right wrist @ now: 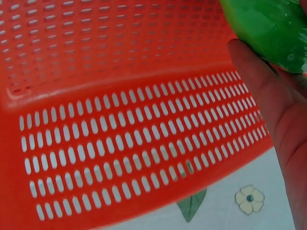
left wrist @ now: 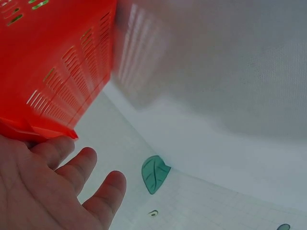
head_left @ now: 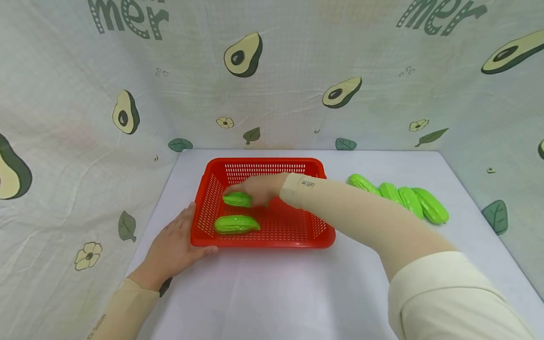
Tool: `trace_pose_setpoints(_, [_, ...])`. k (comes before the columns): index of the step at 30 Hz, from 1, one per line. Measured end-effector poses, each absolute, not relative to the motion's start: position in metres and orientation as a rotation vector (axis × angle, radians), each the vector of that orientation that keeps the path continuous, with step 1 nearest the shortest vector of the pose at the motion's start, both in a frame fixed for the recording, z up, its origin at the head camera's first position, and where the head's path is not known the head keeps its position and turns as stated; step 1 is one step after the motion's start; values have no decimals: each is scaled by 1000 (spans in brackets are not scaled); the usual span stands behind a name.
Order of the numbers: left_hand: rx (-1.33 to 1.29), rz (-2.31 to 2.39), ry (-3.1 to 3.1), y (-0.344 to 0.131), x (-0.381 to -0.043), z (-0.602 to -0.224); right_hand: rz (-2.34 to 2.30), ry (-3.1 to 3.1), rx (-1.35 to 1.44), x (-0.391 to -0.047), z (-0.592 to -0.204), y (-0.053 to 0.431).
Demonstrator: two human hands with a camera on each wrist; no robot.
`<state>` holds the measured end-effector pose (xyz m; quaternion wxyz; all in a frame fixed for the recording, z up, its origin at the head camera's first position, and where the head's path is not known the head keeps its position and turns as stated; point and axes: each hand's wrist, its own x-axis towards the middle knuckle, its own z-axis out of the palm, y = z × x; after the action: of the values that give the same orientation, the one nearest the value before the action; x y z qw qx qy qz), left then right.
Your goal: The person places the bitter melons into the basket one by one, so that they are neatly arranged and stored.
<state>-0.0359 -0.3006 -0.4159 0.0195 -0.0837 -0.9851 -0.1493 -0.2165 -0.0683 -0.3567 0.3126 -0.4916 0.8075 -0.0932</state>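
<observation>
1. Basket [head_left: 263, 244], red plastic with slotted walls, stands on the white table [head_left: 272, 293] around the middle of the head frame.
2. Right hand [head_left: 265, 188] reaches into the basket and holds one green vegetable [head_left: 237, 200], its fingers curved over it; in the right wrist view this vegetable shows at upper right, against the hand.
3. A second vegetable [head_left: 236, 225] lies inside the basket near its front wall, left of the basket's middle, lengthwise across the frame and below the one in hand.
4. Left hand [head_left: 172, 245] touches the near left corner of the basket, thumb along the front rim and fingers along the left side. In the left wrist view its fingers are spread, slightly bent, one fingertip against the red edge.
5. Four more vegetables [head_left: 430, 206] lie slanted on the table at the right of the head frame, the right three side by side; the right sleeve [head_left: 357, 208], beige, partly covers some of their lower ends.
6. The left sleeve [head_left: 125, 307], also beige, enters at lower left.
7. A pale cloth [head_left: 289, 56] printed with avocados, leaves and flowers hangs behind the table and along both sides.
</observation>
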Motion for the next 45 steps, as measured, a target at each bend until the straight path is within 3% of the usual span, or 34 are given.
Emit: trace_pose_setpoints(45, [-237,-452,-3074,-302,-38,-418,-235,2069,-1186,-214,-388,-81])
